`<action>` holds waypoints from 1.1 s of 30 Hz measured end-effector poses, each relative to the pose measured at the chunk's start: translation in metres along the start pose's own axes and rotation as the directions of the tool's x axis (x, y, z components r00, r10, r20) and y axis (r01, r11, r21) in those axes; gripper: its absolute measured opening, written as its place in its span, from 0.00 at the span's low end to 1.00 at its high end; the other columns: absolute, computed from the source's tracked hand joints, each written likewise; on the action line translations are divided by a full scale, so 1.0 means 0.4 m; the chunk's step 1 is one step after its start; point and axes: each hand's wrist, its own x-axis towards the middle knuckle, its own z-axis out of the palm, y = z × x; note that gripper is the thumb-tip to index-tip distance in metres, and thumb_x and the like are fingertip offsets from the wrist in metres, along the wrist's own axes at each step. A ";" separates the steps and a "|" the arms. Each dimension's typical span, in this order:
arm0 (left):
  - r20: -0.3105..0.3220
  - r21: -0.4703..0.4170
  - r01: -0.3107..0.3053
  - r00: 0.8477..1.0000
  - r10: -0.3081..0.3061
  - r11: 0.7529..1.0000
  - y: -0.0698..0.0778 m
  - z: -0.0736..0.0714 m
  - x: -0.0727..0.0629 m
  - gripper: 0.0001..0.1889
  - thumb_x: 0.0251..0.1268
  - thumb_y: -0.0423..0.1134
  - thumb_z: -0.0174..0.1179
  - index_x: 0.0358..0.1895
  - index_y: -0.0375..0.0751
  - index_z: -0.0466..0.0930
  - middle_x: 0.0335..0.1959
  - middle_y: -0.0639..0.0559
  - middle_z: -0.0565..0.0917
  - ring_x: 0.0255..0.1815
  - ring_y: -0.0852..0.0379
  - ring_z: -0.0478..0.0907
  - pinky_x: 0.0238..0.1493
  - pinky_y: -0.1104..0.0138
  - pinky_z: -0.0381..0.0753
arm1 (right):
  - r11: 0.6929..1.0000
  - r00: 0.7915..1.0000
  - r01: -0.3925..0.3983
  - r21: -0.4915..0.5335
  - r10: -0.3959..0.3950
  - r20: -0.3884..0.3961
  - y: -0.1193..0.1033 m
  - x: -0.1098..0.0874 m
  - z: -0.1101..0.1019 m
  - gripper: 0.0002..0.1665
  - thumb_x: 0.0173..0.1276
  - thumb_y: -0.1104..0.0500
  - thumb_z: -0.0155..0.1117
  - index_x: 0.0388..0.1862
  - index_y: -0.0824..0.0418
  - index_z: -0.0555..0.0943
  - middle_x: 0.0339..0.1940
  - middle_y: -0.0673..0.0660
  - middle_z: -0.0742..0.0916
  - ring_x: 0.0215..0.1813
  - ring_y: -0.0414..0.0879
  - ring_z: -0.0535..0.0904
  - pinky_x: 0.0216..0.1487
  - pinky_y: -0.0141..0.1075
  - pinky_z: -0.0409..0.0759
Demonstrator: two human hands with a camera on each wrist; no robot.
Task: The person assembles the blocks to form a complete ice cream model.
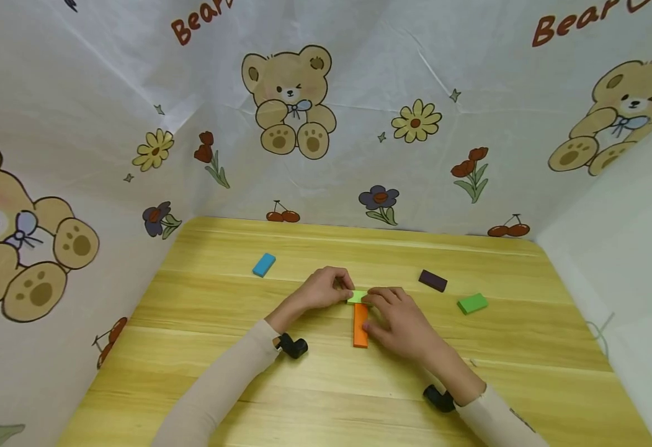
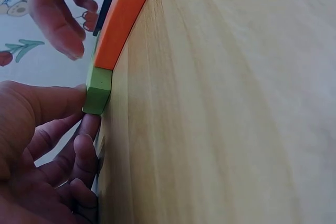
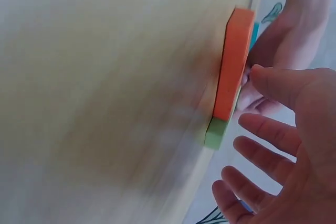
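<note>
A small light green block lies flat on the wooden table, touching the far end of a long orange block. My left hand grips the green block; its thumb presses the block's end, with the fingers curled beside it. My right hand hovers just right of the orange block, fingers spread and holding nothing. In the right wrist view the green block shows beyond the orange one.
A blue block lies at the far left, a dark purple block and a green block to the right. Cloth walls printed with bears enclose the table on three sides.
</note>
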 end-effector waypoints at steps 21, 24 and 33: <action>-0.080 0.018 -0.005 0.997 0.007 1.000 -0.015 -0.053 -0.041 0.06 0.81 0.43 0.63 0.47 0.50 0.88 0.42 0.53 0.87 0.37 0.57 0.80 0.42 0.63 0.80 | 0.999 0.999 -0.028 -0.028 0.029 0.041 -0.028 -0.017 0.007 0.34 0.74 0.42 0.74 0.74 0.53 0.81 0.73 0.55 0.85 0.74 0.59 0.76 0.70 0.61 0.74; -0.159 0.038 0.041 0.987 -0.034 0.998 -0.033 -0.090 -0.066 0.06 0.81 0.43 0.63 0.47 0.49 0.88 0.42 0.52 0.87 0.33 0.57 0.79 0.36 0.64 0.80 | 0.999 0.998 -0.033 -0.034 0.034 0.048 -0.026 -0.018 0.012 0.36 0.74 0.42 0.73 0.76 0.53 0.79 0.73 0.55 0.84 0.75 0.58 0.76 0.70 0.61 0.74; -0.446 0.212 0.249 0.885 -0.133 0.945 -0.106 -0.240 -0.155 0.09 0.81 0.43 0.62 0.54 0.47 0.87 0.47 0.48 0.87 0.40 0.49 0.81 0.43 0.56 0.77 | 1.000 0.999 -0.016 -0.011 0.017 0.031 -0.024 -0.019 0.017 0.35 0.74 0.45 0.74 0.76 0.55 0.80 0.74 0.56 0.84 0.74 0.59 0.76 0.68 0.61 0.73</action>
